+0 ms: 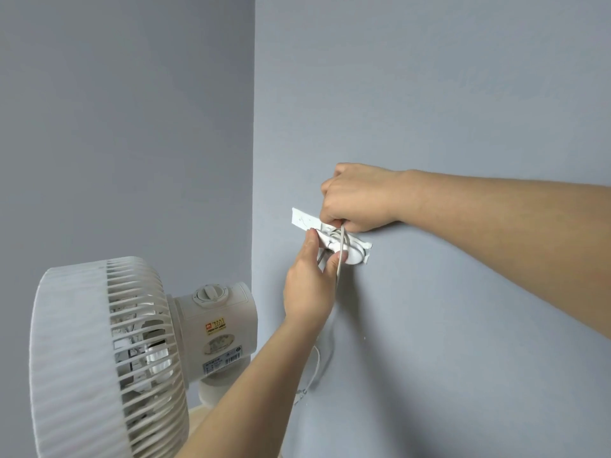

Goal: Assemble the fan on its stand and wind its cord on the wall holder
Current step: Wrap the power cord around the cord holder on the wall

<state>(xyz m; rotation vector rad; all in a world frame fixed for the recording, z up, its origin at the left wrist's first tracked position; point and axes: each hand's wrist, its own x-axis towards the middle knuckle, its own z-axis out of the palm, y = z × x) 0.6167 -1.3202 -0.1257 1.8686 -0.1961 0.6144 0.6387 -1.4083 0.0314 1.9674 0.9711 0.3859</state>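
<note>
Pinching cord (340, 246) at wall holder (355, 251), both hands (309, 289) closed.

From my seat the picture is evenly lit and fairly bright, a soft diffuse light with no single hard source that I can pin down. The blue-grey wall (463, 94) shows no glare. Its left face, past the corner, reads slightly darker than the right face. A faint soft shadow falls on the wall just under the right hand (357, 196) and forearm, and another beside the left hand (309, 292). The fan (109, 358) near the bottom left corner looks softened, its front grille smeared and pale. Wide-angle stretch bows the fan and enlarges the right forearm toward the right edge. Fine detail is mildly soft throughout.
</note>
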